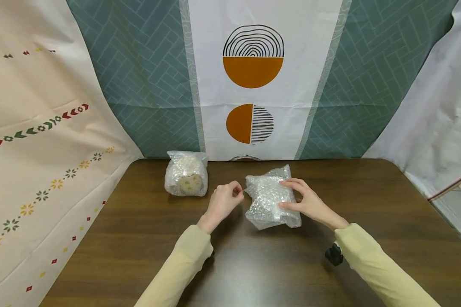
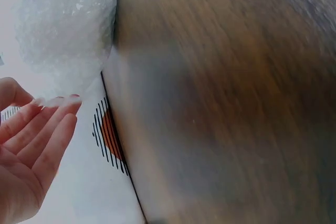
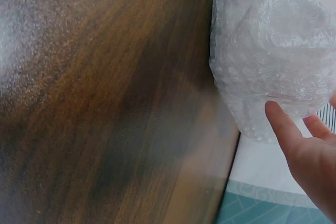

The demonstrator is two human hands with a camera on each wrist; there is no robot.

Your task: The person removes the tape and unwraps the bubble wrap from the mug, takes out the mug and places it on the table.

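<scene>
Right at the middle of the table [image 1: 369, 204] lies a bubble-wrapped bundle [image 1: 272, 198], its contents hidden under the cloudy wrap. The right hand [image 1: 305, 202] rests on its right side with fingers extended, thumb near the close edge and forefinger on the far top, steadying rather than clutching it. The left hand [image 1: 223, 201] sits just left of the bundle; its fingertips pinch a loose edge of the wrap, a closed grip on the film alone. Farther left, near the far edge, stands a second bubble-wrapped parcel [image 1: 186, 173], through which sliced lotus root seems to show. Patterned curtains [image 1: 253, 76] hang behind. As a judgement, the thin pinched edge could slip from the fingers or tear if pulled hard, and the lightly held bundle could slide on the smooth wood. No brand, label or readable writing appears anywhere; the curtains carry only shapes.
</scene>
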